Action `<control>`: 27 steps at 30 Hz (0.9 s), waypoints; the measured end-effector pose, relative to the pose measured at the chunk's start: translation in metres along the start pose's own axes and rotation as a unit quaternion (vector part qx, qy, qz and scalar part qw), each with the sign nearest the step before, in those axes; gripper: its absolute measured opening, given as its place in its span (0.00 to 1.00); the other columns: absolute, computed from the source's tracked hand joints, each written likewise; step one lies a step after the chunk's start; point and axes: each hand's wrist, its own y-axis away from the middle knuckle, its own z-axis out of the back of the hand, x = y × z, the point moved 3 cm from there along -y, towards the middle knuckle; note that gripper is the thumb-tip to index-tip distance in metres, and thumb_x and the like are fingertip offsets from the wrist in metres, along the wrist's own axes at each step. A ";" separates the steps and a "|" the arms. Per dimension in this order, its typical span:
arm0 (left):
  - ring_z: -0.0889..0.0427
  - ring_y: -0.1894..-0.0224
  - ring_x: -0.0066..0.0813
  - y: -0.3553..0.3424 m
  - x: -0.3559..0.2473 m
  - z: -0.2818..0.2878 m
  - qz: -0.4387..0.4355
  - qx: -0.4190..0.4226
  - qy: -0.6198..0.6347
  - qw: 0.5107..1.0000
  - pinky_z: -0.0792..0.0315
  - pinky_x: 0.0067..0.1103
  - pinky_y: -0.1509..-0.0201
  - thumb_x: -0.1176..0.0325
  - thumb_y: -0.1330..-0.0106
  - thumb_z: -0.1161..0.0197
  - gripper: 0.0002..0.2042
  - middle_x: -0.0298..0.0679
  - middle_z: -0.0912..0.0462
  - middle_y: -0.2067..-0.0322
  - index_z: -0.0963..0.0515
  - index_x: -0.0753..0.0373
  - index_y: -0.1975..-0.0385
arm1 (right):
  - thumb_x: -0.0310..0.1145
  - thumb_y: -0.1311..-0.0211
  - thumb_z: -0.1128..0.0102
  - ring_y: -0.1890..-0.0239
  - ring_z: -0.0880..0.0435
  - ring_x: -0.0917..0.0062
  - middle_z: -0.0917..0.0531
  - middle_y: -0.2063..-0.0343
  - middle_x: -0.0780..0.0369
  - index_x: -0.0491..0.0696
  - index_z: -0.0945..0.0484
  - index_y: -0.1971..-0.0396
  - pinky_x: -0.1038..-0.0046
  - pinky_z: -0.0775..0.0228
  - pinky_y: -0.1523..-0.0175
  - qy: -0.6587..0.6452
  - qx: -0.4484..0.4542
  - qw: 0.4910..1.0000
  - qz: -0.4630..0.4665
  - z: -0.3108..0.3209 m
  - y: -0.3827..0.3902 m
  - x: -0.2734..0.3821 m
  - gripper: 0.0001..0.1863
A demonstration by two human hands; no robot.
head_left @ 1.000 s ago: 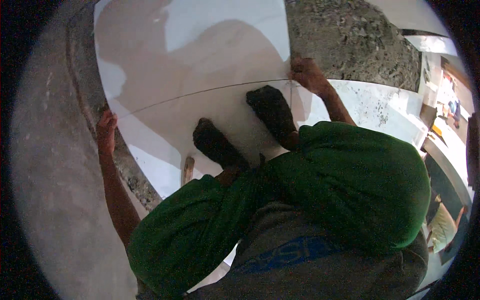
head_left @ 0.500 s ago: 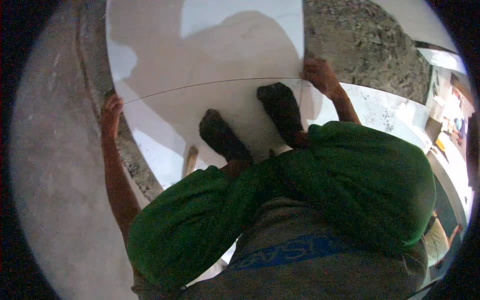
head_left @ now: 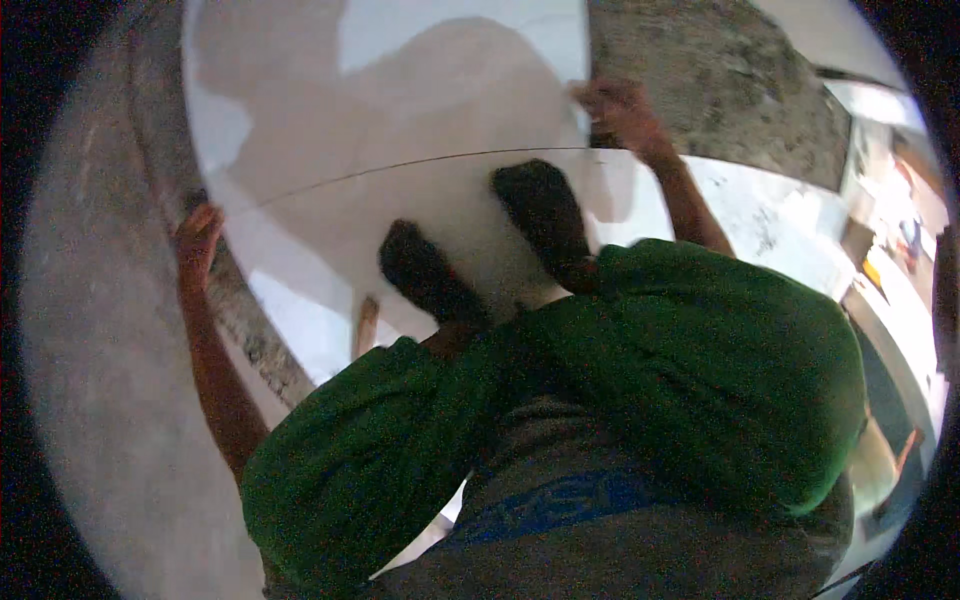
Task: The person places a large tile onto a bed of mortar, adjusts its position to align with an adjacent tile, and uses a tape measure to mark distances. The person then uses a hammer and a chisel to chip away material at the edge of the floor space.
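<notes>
A large white board (head_left: 290, 130) lies under me, with my shadow across it. A thin dark line (head_left: 410, 161), a string or a seam, I cannot tell which, crosses it from side to side. My left hand (head_left: 200, 235) is at the board's left edge, by the line's left end. Its fingers are pinched together, and what they hold, if anything, is too small to make out. Over the right edge, above the line's right end, my right hand (head_left: 622, 112) is raised, fingers pointing left and smeared by motion. Between my hands, my feet in dark socks (head_left: 540, 205) stand on the board.
A short wooden piece (head_left: 367, 325) lies near my left foot. Rough grey ground (head_left: 720, 75) borders the board on the right, beside another white panel (head_left: 760, 205) with dark smudges. A grey concrete surface (head_left: 100, 330) runs along the left. Blurred items and people are at the far right.
My right hand has lifted away from the line's right end, up and slightly left. My left hand stays by the left edge. The whole view has shifted a little.
</notes>
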 end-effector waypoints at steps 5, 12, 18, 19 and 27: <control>0.19 0.49 0.29 0.013 -0.026 -0.010 0.136 -0.023 0.261 0.955 0.25 0.29 0.41 0.63 0.33 0.33 0.19 0.36 0.18 0.50 0.22 0.63 0.46 | 0.45 0.29 0.43 0.55 0.16 0.70 0.15 0.49 0.60 0.47 0.19 0.43 0.64 0.25 0.47 0.090 -0.081 0.989 0.087 0.005 -0.055 0.003 0.22; 0.21 0.54 0.24 0.016 -0.047 -0.011 0.152 -0.049 0.310 0.937 0.26 0.24 0.47 0.60 0.36 0.30 0.18 0.33 0.18 0.55 0.20 0.61 0.50 | 0.55 0.26 0.50 0.61 0.14 0.57 0.14 0.63 0.49 0.46 0.15 0.54 0.57 0.22 0.56 0.202 -0.239 0.949 0.025 -0.008 -0.101 0.040 0.27; 0.24 0.60 0.18 0.016 -0.045 -0.035 0.060 -0.128 0.313 0.939 0.28 0.22 0.52 0.61 0.35 0.32 0.13 0.27 0.20 0.62 0.19 0.60 0.56 | 0.62 0.30 0.52 0.63 0.14 0.44 0.14 0.67 0.43 0.44 0.14 0.60 0.47 0.23 0.56 0.268 -0.347 0.898 -0.042 -0.023 -0.098 0.047 0.33; 0.24 0.58 0.19 0.015 -0.042 -0.038 0.061 -0.142 0.304 0.940 0.29 0.22 0.51 0.60 0.34 0.32 0.14 0.28 0.20 0.60 0.20 0.60 0.54 | 0.61 0.29 0.53 0.63 0.14 0.45 0.15 0.68 0.42 0.43 0.14 0.60 0.47 0.24 0.57 0.270 -0.382 0.882 0.046 -0.025 -0.096 0.050 0.33; 0.24 0.44 0.26 0.011 -0.009 -0.038 0.081 -0.059 0.297 0.950 0.32 0.28 0.39 0.53 0.29 0.38 0.24 0.34 0.18 0.46 0.24 0.61 0.39 | 0.57 0.30 0.49 0.65 0.14 0.45 0.15 0.70 0.42 0.41 0.14 0.66 0.47 0.22 0.57 0.293 -0.392 0.870 0.061 -0.023 -0.099 0.037 0.31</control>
